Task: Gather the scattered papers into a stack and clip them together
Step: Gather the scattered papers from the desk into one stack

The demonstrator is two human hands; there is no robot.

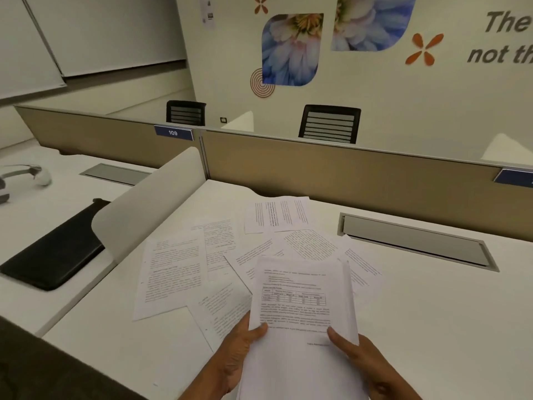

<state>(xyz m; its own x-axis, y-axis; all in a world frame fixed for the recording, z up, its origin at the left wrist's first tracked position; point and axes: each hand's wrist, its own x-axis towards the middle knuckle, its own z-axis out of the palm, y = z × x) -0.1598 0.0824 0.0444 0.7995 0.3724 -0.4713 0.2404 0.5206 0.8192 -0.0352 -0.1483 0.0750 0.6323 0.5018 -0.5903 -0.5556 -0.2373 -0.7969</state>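
I observe a stack of white printed papers held over the near edge of the white desk top, directly between both hands. The left hand grips the stack's lower left edge, with the thumb pressed on the top sheet and the fingers hidden beneath. The right hand grips the lower right edge in the same way, thumb on top and fingers under the paper. The top sheet carries text and a small table, and the stack's far end overlaps the sheets lying behind it. Loose white printed sheets lie flat on the desk beyond and to the left of the hands, overlapping at varied angles. One reaches beneath the left hand, though I cannot tell whether it touches. The farthest sheet lies near the tan partition panel. A grey recessed cable hatch sits right of the sheets. A white curved side screen stands to their left, with a black flat case on the neighbouring desk beyond it.
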